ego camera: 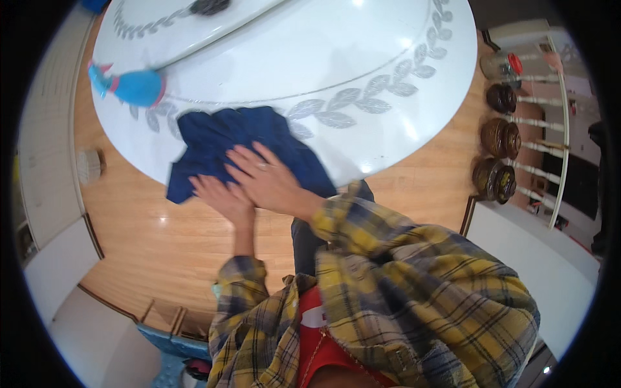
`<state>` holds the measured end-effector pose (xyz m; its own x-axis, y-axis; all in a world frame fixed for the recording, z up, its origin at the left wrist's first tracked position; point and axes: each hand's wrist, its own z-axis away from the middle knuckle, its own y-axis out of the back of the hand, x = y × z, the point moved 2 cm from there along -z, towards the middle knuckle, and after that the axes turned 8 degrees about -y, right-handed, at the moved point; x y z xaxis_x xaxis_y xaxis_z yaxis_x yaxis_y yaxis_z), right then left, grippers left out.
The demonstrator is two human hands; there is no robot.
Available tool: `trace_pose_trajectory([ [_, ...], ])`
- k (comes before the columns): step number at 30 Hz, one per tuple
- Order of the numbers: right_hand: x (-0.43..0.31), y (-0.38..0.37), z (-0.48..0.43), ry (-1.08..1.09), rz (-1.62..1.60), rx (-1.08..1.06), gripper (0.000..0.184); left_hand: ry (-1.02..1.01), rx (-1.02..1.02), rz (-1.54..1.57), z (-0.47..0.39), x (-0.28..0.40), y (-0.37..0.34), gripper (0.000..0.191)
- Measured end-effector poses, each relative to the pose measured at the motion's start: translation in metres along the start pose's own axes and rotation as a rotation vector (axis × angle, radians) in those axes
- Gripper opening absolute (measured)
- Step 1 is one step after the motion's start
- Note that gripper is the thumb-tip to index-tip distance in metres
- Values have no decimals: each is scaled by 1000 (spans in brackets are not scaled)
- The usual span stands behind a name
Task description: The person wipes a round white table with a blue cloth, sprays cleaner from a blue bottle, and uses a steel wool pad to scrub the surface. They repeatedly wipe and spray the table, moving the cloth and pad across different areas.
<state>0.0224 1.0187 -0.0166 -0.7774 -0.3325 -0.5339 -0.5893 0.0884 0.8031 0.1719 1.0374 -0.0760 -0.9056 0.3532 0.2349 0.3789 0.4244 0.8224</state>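
A dark blue cloth (233, 128) lies rumpled over the near left edge of a glossy white round table (291, 43) with a silver leaf pattern. Both my hands press flat on it, side by side and touching. My left hand (220, 199) rests on the cloth's lower part near the table's edge. Over the cloth's middle, my right hand (267, 179) lies with its fingers a little apart and a ring on one finger. Neither hand's fingers are closed round the cloth. A blue spray bottle (138, 88) with pink trim lies on its side beyond the cloth, to the left.
A raised round tray (179, 29) takes up the table's far left, with a dark object (209, 6) on it. Several brown lidded jars (494, 180) and a red-lidded glass jar (499, 66) line a ledge at right, beside a white railing. A blue chair (172, 347) stands at lower left.
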Motion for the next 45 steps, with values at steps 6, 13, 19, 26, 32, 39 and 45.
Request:
trace_pose_trajectory([
  [6,129,141,106,-219,121,-3,39,-177,-490,118,-28,207,-32,65],
  [13,310,254,129,-329,219,230,39,-345,-493,461,-138,392,-130,68],
  [19,484,317,69,-364,367,356,40,-540,-199,344,-269,493,-262,66],
  [26,590,361,-5,-499,510,422,43,-497,-179,272,-375,545,-370,72],
  [32,541,331,17,-642,649,582,43,-505,-165,305,-333,520,-330,69],
  [39,329,239,87,-679,593,466,51,-555,-264,382,-197,389,-178,61],
  [45,154,154,107,-665,262,123,51,-280,-464,254,-86,253,-45,67],
])
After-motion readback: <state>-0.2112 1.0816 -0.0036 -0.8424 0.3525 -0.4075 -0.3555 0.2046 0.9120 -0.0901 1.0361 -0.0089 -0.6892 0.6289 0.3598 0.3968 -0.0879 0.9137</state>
